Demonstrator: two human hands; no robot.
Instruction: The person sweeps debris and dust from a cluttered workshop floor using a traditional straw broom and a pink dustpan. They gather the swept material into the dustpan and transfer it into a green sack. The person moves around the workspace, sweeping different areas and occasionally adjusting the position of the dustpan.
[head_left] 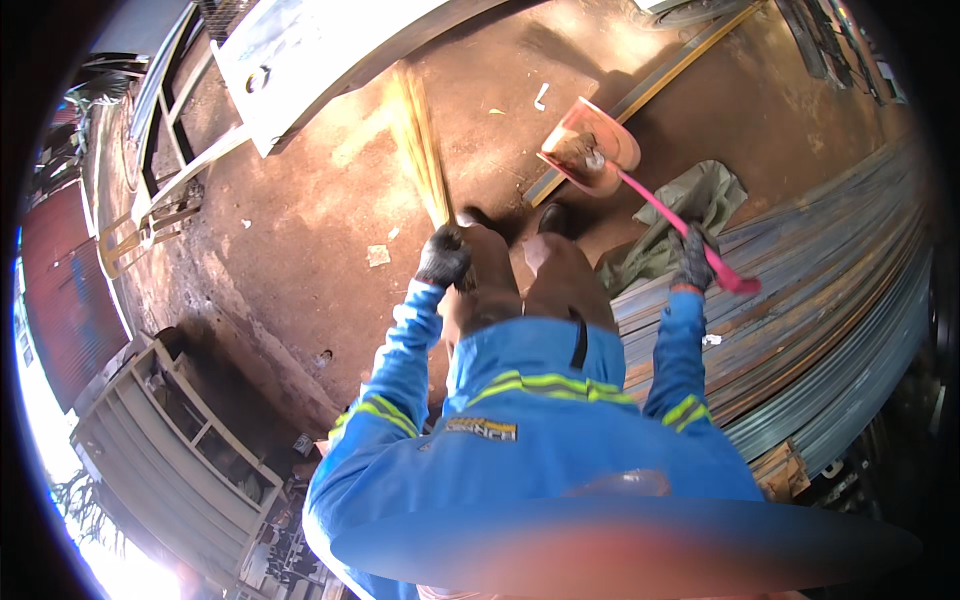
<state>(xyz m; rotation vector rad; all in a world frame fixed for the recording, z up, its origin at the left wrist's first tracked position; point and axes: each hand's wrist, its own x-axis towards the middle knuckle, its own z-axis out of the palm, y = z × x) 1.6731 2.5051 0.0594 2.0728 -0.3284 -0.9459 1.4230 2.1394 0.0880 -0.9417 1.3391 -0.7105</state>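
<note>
- The left hand (443,256), gloved, is gripping the grass broom (422,140), whose bristles are extending up and away from the fist.
- The right hand (693,262), gloved, is closing around the handle of the pink dustpan (592,152); the pan is lying ahead and to the left, on the dirt floor (300,240).
- A grey-green sack (690,195) is lying just beyond the right hand, beside stacked metal sheets (830,290).
</note>
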